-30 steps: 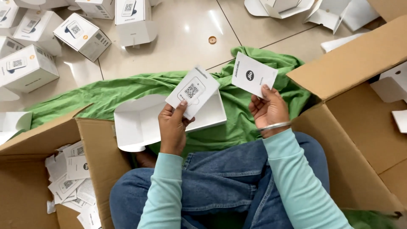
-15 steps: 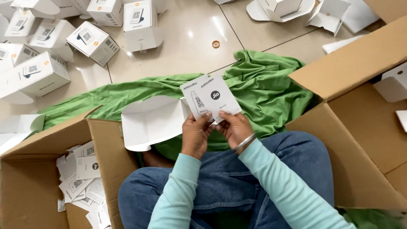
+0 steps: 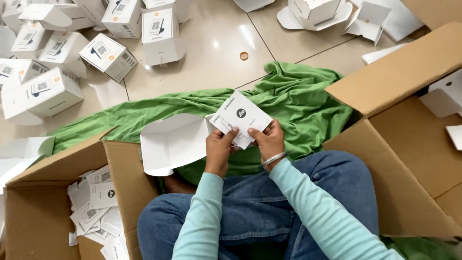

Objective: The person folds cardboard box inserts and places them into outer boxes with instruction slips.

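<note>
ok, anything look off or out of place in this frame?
Nothing damaged or spilled. Both the left hand and right hand hold white cards squarely. The green cloth lies rumpled on the floor, the finished white boxes sit scattered at odd angles, and a small round orange piece lies loose on the tiles.

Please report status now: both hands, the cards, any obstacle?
Left hand and right hand together grip white cards. Open white box beside them on green cloth. Nothing in the way.
</note>
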